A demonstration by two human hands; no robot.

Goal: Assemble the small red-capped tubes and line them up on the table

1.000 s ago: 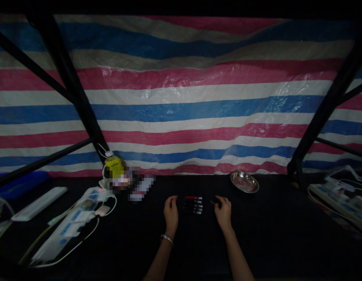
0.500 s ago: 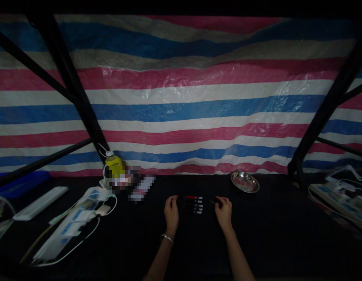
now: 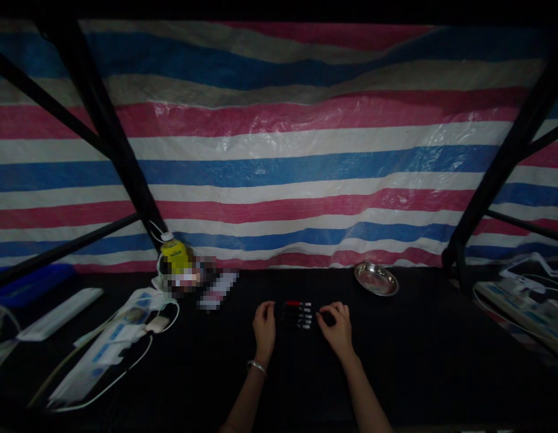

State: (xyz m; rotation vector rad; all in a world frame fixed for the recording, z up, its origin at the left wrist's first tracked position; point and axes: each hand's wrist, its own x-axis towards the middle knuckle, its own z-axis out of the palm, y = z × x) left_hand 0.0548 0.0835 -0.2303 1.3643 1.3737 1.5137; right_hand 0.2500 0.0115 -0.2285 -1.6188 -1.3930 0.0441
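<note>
Several small pens or markers (image 3: 303,316) lie side by side in a short stack of rows on the black tabletop. The far one is red (image 3: 294,304); the others are dark with pale printed right ends. My left hand (image 3: 264,329) rests just left of them, thumb and fingers drawn together. Whether anything dark sits in that pinch is hidden. To the right of the row, my right hand (image 3: 337,328) has its thumb and forefinger brought together, tips close to the pale ends. What they hold, if anything, is too small and dim to name.
A round metal dish (image 3: 376,279) stands at the back right. Back left are a bottle of yellow liquid (image 3: 177,255) and a blurred-out flat item (image 3: 218,290). Power strips (image 3: 101,355) with white cables lie at left, more electrical gear (image 3: 522,313) at right. Black frame posts rise on both sides.
My right hand has moved left, nearer the pens. The small greyish thing at its fingertips before can no longer be made out. My left hand and the pens have stayed put.
</note>
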